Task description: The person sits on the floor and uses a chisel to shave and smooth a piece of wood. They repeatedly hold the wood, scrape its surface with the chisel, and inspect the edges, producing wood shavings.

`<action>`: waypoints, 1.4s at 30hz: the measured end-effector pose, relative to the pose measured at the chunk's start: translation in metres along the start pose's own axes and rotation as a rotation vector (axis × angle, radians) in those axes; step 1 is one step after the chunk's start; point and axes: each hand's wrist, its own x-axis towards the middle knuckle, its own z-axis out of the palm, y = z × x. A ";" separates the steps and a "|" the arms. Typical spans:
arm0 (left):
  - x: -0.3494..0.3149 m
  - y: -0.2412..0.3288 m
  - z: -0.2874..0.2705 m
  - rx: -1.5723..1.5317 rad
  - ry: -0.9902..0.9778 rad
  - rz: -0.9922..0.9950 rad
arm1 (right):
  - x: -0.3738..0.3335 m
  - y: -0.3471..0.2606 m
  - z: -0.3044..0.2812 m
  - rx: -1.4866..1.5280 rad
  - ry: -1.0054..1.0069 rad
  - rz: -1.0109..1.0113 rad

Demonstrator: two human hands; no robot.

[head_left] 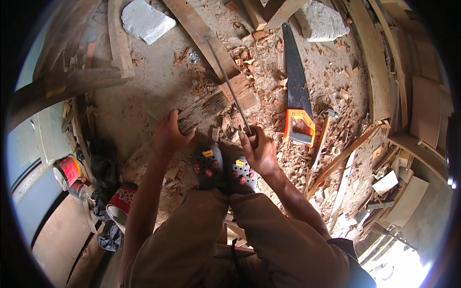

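Observation:
My left hand [172, 133] is closed around the near left end of a rough, weathered wood piece [205, 109]. That piece lies slanted on the ground, its far right end paler and freshly cut-looking. In my right hand [261, 151] is the dark handle of a long, thin metal tool [232, 92], which looks like a blade seen edge-on. Its shaft points away and to the left, crossing over the wood piece; whether they touch I cannot tell. A longer plank [204, 38] reaches from the top edge to the wood piece's far side.
A handsaw [297, 79] with an orange handle and a hammer [322, 134] lie to the right among wood chips. Pale stone slabs [146, 21] sit at the back. Paint cans [122, 201] stand at left, and scrap boards [408, 201] lean at right. My clogs [209, 165] are close below the wood.

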 end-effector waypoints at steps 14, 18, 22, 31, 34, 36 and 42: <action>-0.001 -0.007 0.001 -0.028 -0.064 0.036 | 0.012 -0.004 -0.016 -0.008 -0.098 0.093; 0.013 -0.012 -0.005 -0.024 -0.160 0.011 | 0.009 0.035 0.000 -0.128 -0.065 -0.104; 0.010 -0.015 -0.010 -0.106 -0.187 -0.024 | 0.009 -0.007 -0.014 -0.017 -0.062 -0.001; 0.006 -0.029 0.002 -0.102 -0.098 0.051 | 0.010 0.006 -0.014 -0.130 -0.111 -0.030; 0.019 -0.006 -0.016 -0.074 -0.281 -0.060 | 0.019 -0.005 -0.024 0.083 -0.091 0.142; 0.019 -0.002 -0.018 -0.038 -0.276 -0.038 | 0.029 0.007 -0.023 0.180 -0.051 0.266; 0.012 -0.013 -0.010 0.023 -0.204 0.014 | 0.012 0.050 -0.005 0.071 -0.305 0.503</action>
